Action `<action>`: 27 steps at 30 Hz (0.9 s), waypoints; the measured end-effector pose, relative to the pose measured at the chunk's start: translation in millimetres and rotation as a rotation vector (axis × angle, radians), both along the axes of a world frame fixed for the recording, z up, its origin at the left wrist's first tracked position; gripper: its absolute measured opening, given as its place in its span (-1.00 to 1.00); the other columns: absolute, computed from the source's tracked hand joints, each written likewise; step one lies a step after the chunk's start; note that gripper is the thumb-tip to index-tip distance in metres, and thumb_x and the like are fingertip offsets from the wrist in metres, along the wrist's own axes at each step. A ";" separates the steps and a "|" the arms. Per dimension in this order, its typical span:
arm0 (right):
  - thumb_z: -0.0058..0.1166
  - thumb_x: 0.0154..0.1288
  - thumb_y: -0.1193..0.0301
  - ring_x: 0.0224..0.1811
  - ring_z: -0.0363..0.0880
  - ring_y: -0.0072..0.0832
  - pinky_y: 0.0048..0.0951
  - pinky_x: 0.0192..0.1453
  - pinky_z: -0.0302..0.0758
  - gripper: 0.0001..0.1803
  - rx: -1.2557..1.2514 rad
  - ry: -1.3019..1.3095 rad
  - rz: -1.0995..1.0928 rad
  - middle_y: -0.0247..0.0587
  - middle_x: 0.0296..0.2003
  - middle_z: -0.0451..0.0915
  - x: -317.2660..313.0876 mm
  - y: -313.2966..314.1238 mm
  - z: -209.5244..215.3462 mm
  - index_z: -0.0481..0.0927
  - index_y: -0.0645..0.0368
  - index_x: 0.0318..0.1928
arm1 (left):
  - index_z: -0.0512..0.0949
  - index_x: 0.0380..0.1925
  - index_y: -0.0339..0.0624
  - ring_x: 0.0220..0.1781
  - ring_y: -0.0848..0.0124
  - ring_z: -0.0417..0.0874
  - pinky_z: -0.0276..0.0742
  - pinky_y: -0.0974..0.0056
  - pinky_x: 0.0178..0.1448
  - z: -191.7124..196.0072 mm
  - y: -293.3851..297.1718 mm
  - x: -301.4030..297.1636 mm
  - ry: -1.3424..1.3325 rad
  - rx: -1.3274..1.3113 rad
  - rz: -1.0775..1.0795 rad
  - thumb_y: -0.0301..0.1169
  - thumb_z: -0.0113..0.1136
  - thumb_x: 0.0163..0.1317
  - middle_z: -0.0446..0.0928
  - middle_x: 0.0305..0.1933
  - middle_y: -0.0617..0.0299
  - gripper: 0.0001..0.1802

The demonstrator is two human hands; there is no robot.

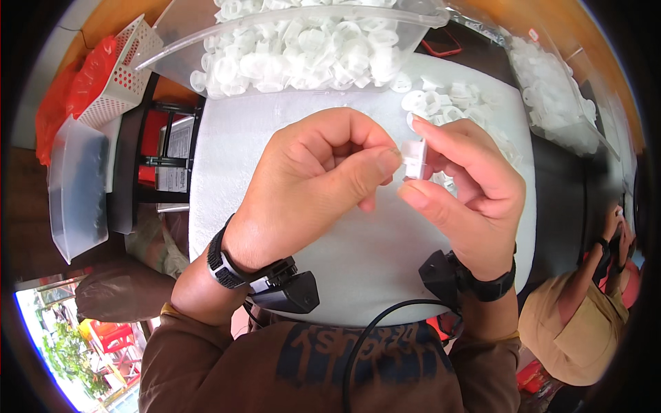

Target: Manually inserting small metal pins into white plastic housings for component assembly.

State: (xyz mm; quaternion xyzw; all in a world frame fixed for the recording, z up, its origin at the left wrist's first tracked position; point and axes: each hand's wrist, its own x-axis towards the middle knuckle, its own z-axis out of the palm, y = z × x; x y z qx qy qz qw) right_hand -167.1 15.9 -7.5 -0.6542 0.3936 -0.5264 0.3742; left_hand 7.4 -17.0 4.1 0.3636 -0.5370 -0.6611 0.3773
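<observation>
As the right hand (482,189) pinches a white plastic fitting (414,158), left hand (310,175) narrowed at its nine-o'clock side, contents unclear, loose fittings (465,95) toward one o'clock

Upper garment: brown fabric shirt (220,372), printed across the front with dark block lettering (323,354); sleeves edged with narrow mustard-yellow trim (167,310). Left wrist: encircled by a textured black fabric strap (219,261), fitted with an angular black plastic housing (296,292). Right wrist: similarly equipped with a black strap (490,286) and angular black housing (438,275). A slim, round black cable (350,365) is draped over the shirt.
</observation>
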 end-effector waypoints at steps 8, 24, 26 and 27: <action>0.25 -0.14 0.59 -0.39 0.34 -0.61 -0.63 -0.35 0.29 -0.53 -0.147 0.089 -0.084 -0.32 -0.40 0.45 8.5 13.6 22.3 0.52 0.26 -0.09 | 0.48 -0.32 -0.30 -0.50 0.57 0.49 0.42 0.51 -0.42 -1.3 -2.2 10.7 0.295 0.250 -0.193 -0.42 0.07 0.18 0.52 -0.43 0.24 -0.85; 0.26 -0.15 0.59 -0.50 0.34 -0.64 -0.67 -0.48 0.28 -0.53 -0.388 0.299 -0.208 -0.34 -0.47 0.44 6.8 28.0 46.3 0.52 0.22 -0.10 | 0.47 -0.29 -0.26 -0.49 0.58 0.48 0.41 0.50 -0.45 1.7 5.4 6.9 0.356 0.224 -0.180 -0.31 0.07 0.20 0.51 -0.44 0.28 -0.78; 0.24 -0.09 0.57 -0.49 0.35 -0.69 -0.70 -0.46 0.28 -0.57 -0.364 0.359 -0.355 -0.36 -0.44 0.48 -7.9 22.1 59.1 0.52 0.26 -0.11 | 0.48 -0.31 -0.25 -0.50 0.57 0.46 0.39 0.50 -0.44 0.2 2.0 12.2 0.352 0.206 -0.212 -0.32 0.06 0.21 0.50 -0.44 0.29 -0.80; 0.21 -0.02 0.55 -0.46 0.36 -0.72 -0.71 -0.43 0.28 -0.61 -0.267 0.248 -0.452 -0.39 -0.41 0.51 -17.9 16.1 62.6 0.51 0.28 -0.10 | 0.48 -0.33 -0.24 -0.52 0.57 0.43 0.36 0.49 -0.44 -0.9 0.1 13.6 0.338 0.197 -0.244 -0.33 0.04 0.21 0.50 -0.45 0.30 -0.81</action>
